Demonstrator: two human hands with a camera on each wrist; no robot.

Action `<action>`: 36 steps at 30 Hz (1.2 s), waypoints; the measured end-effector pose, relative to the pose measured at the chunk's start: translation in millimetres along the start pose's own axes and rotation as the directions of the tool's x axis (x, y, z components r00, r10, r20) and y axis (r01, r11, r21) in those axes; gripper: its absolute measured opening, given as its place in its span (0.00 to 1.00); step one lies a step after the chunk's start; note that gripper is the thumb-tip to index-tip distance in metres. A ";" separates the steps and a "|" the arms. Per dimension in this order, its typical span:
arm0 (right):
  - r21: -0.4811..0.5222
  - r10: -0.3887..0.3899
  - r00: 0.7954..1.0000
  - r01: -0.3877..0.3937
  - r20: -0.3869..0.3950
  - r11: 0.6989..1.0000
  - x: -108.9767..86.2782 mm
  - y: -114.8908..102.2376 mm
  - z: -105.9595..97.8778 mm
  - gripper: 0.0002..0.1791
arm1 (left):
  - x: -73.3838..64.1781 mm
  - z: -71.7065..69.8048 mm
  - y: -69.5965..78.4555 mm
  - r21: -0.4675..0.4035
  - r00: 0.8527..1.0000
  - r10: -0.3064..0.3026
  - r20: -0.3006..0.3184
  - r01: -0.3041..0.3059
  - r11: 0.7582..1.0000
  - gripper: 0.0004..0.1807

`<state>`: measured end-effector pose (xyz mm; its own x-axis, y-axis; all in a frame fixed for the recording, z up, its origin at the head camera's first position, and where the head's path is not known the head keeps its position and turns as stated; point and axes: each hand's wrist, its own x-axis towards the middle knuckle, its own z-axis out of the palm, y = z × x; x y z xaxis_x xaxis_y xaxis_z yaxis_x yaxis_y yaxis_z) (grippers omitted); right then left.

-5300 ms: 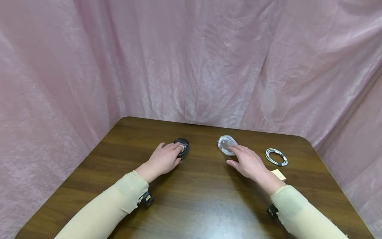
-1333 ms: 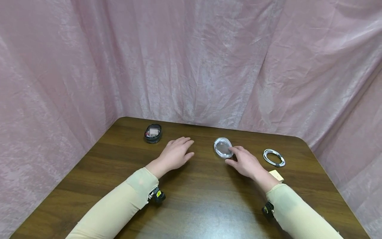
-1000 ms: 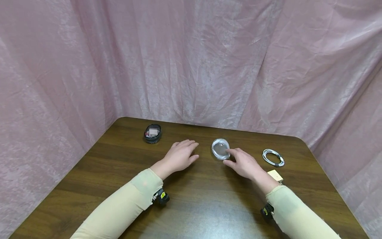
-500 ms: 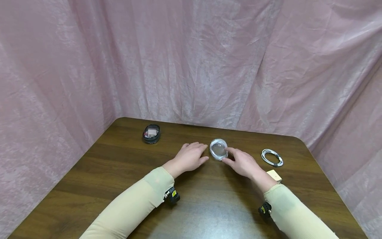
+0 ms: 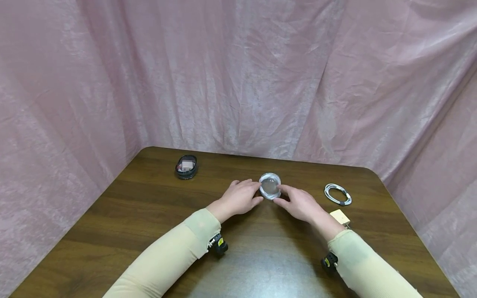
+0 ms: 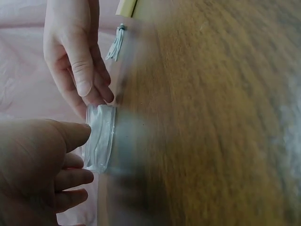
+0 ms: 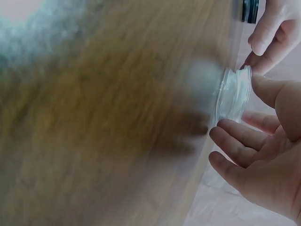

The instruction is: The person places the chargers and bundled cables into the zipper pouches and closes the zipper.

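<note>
A round clear case with a whitish coil round its rim stands on the brown table, between both hands. My right hand holds its right side, thumb at the near edge and fingertips at the right rim. In the right wrist view, thumb and fingertips meet opposite edges of the case. From the other side comes my left hand, with loosely extended fingers whose tips are right at the left rim. In the left wrist view its thumb overlaps the case, with the lower fingers bent gently beside it.
A black coiled cable with a white block in its middle lies at the back left. To the right are a white cable coil and a cream-coloured block, partly behind the right forearm. Pink curtains surround the table.
My left hand has slid the black coil to the back left, left it there and come right to the clear case. The case has shifted slightly left alongside my right hand.
</note>
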<state>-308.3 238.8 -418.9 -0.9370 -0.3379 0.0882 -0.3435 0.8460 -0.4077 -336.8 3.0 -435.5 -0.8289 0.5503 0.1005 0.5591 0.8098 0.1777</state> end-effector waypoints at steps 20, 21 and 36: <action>0.006 -0.091 0.995 0.090 0.049 0.996 -29.4 -21.4 6.1 0.29 | -38.1 -5.3 -2.0 -0.018 0.999 0.040 -0.013 -0.040 0.999 0.29; 0.005 -0.094 0.994 0.094 0.051 0.996 -31.4 -22.6 5.5 0.29 | -40.1 -5.5 -1.7 -0.019 0.999 0.043 -0.015 -0.043 0.999 0.29; 0.005 -0.126 0.988 0.126 0.087 0.992 -55.6 -40.7 5.8 0.31 | -70.8 -9.2 4.1 0.004 0.999 0.032 -0.032 -0.032 0.999 0.28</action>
<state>-241.9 220.8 -412.5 -0.8771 -0.4766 0.0596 -0.4588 0.7945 -0.3977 -276.0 -34.5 -432.9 -0.8108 0.5691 0.1369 0.5852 0.7929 0.1701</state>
